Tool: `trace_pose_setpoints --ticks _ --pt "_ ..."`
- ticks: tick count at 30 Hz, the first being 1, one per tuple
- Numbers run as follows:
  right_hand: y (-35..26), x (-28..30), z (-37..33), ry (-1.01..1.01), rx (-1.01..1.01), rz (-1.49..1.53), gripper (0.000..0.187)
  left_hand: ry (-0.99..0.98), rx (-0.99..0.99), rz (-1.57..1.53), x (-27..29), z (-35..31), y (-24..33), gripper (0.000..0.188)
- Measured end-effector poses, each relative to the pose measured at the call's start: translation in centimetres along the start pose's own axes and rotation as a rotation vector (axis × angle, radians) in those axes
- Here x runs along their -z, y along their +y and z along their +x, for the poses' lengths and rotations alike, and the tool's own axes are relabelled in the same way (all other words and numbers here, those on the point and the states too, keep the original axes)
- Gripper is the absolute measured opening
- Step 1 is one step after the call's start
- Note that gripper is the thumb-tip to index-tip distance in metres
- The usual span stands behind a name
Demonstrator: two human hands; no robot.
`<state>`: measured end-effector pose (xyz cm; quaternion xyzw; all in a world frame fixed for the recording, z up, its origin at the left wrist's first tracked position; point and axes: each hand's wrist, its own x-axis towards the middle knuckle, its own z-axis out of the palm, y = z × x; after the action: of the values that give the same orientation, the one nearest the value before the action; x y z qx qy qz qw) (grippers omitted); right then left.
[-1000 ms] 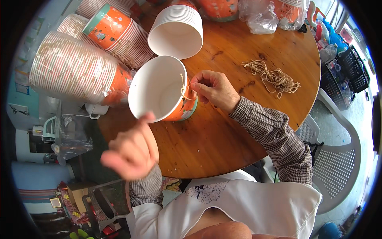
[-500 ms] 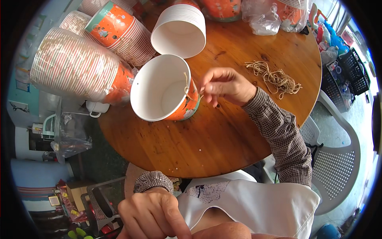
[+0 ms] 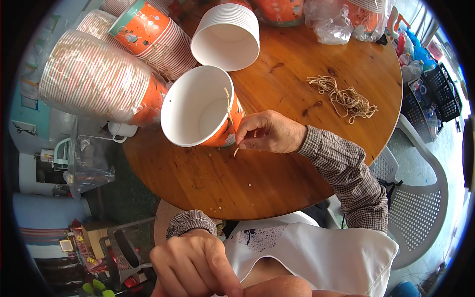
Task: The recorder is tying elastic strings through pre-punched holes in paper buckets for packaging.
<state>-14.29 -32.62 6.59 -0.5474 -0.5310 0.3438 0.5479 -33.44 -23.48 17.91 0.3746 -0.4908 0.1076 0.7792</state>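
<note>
A white paper bucket (image 3: 185,111) with an orange printed outside stands on the wooden table, its mouth tilted toward me in view. Thin tan string (image 3: 228,101) passes over its right rim, a short end sticking up there. Just right of the bucket, my right hand (image 3: 271,132) pinches the string between thumb and fingers, with a short tail poking out below the fingertips. My left hand (image 3: 194,262) is up close at the lower edge, fingers curled in; its fingertips, and anything in them, are hidden. A loose bundle of tan string (image 3: 346,98) lies right of the bucket.
Behind the bucket lies a nested stack of white buckets (image 3: 225,44). Plastic-wrapped stacks of orange paper buckets (image 3: 99,79) crowd the left. Clear bags (image 3: 330,22) sit at the far edge. A grey plastic chair (image 3: 420,198) and black baskets (image 3: 440,94) are on the right.
My right hand has moved down and a little left along the bucket's side, drawing the string with it. My left hand has stayed nearly in place, shifting slightly right.
</note>
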Motion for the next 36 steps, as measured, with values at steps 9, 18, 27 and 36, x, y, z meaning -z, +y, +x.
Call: trace_pose_setpoints --ticks 9,18,27,36 --pt "0.6 4.4 -1.4 0.325 0.187 0.183 0.006 -0.206 0.781 2.195 7.6 -2.1 4.6 0.058" --pt "0.4 5.8 -1.7 0.666 0.179 0.534 0.008 -0.506 0.556 2.32 15.0 -4.9 8.8 0.024" --pt "0.5 3.0 -0.9 0.585 0.1 0.389 0.006 -0.306 0.701 1.979 13.1 -2.6 1.9 0.081" --pt "0.1 3.8 -1.1 0.617 0.14 0.425 0.012 -0.301 0.709 2.247 14.1 -6.1 3.8 0.052"
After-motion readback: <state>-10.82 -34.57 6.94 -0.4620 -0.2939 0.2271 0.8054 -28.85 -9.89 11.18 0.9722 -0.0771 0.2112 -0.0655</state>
